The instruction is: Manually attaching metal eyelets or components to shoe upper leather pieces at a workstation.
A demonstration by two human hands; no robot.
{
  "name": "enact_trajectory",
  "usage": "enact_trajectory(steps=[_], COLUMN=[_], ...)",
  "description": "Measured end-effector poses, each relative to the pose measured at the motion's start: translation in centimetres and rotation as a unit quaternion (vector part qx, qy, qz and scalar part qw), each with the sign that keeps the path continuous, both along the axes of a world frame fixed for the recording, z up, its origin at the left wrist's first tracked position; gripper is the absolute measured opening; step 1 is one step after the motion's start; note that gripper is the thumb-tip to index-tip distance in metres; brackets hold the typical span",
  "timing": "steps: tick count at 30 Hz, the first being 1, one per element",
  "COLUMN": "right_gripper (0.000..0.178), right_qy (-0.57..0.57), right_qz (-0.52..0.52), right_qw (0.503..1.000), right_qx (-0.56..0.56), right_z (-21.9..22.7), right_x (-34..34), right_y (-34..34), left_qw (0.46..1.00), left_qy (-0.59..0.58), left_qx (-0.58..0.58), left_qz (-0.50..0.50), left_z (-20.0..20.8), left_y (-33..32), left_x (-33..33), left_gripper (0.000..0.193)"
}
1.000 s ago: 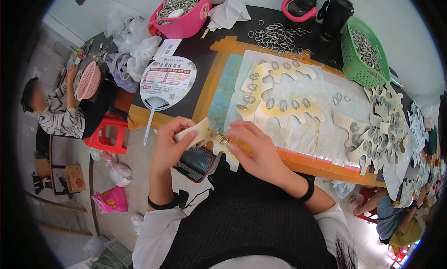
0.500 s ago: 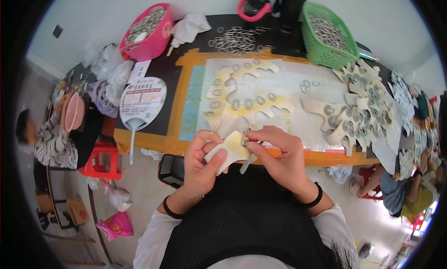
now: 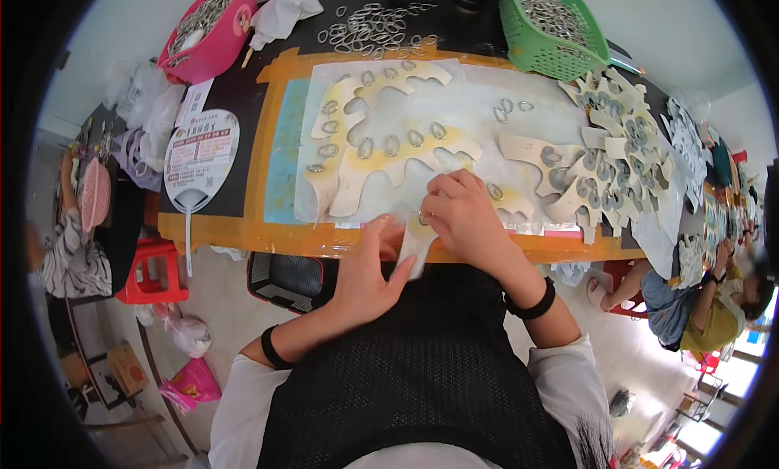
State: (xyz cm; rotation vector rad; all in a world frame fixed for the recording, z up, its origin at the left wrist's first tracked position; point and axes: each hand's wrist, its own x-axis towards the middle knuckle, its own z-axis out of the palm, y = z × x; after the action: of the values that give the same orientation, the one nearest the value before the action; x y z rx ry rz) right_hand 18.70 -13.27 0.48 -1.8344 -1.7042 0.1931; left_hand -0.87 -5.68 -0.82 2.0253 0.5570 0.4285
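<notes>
A small cream piece (image 3: pixel 418 248), apparently cut leather or fabric, is held upright over the table's near edge. My left hand (image 3: pixel 367 268) has its thumb against the piece's left side; its fingertips are slightly blurred. At the top of the piece, the closed fingers of my right hand (image 3: pixel 464 217) pinch a metal ring (image 3: pixel 423 219), which they mostly cover. Just beyond my hands lies a curved row of cream pieces (image 3: pixel 381 170) with yellowish bands and metal oval rings (image 3: pixel 391 145) on them. Another cream piece with a ring (image 3: pixel 496 192) lies right of my right hand.
Loose metal rings (image 3: pixel 377 31) lie at the back, between a pink basket (image 3: pixel 223 40) and a green basket (image 3: pixel 560 57) of rings. Overlapping cream pieces (image 3: pixel 604 173) with rings pile at the right. A hand fan (image 3: pixel 203 157) lies left. People sit on both sides.
Both hands have moved forward to the table's edge. The cream piece has turned from slanted and broad-side to upright and narrower. The whole view has shifted.
</notes>
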Motion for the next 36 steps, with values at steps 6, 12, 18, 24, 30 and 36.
enact_trajectory(steps=[6, 12, 18, 24, 30, 36], right_gripper=[0.007, 0.01, 0.017, 0.023, 0.023, 0.024], right_qy=[0.002, -0.045, -0.081, -0.025, -0.038, -0.024], right_qz=[0.01, 0.04, 0.037, 0.014, 0.069, 0.099], right_qw=[0.999, 0.998, 0.994, 0.998, 0.995, 0.995], right_qx=[-0.033, 0.015, 0.058, 0.054, 0.054, 0.021], right_z=[-0.2, -0.8, -0.9, -0.1, -0.2, 0.2], right_x=[-0.1, 0.1, -0.9, -0.2, 0.5, 1.3], right_y=[-0.4, -0.7, -2.4, -3.0, -1.6, -1.2], left_qw=[0.979, 0.981, 0.968, 0.955, 0.925, 0.922], left_qy=[-0.075, -0.048, -0.021, -0.058, -0.095, -0.103], left_qx=[0.189, 0.18, 0.241, 0.285, 0.363, 0.367], left_qz=[-0.017, -0.047, -0.069, -0.061, -0.063, -0.066], left_z=[-0.7, -0.9, -1.0, -1.0, -1.8, -1.7], left_y=[2.9, 3.6, 3.4, 3.1, 2.8, 2.8], left_x=[3.2, 4.4, 4.2, 3.9, 3.5, 3.5], left_gripper=[0.052, 0.045, 0.026, 0.007, 0.009, 0.009])
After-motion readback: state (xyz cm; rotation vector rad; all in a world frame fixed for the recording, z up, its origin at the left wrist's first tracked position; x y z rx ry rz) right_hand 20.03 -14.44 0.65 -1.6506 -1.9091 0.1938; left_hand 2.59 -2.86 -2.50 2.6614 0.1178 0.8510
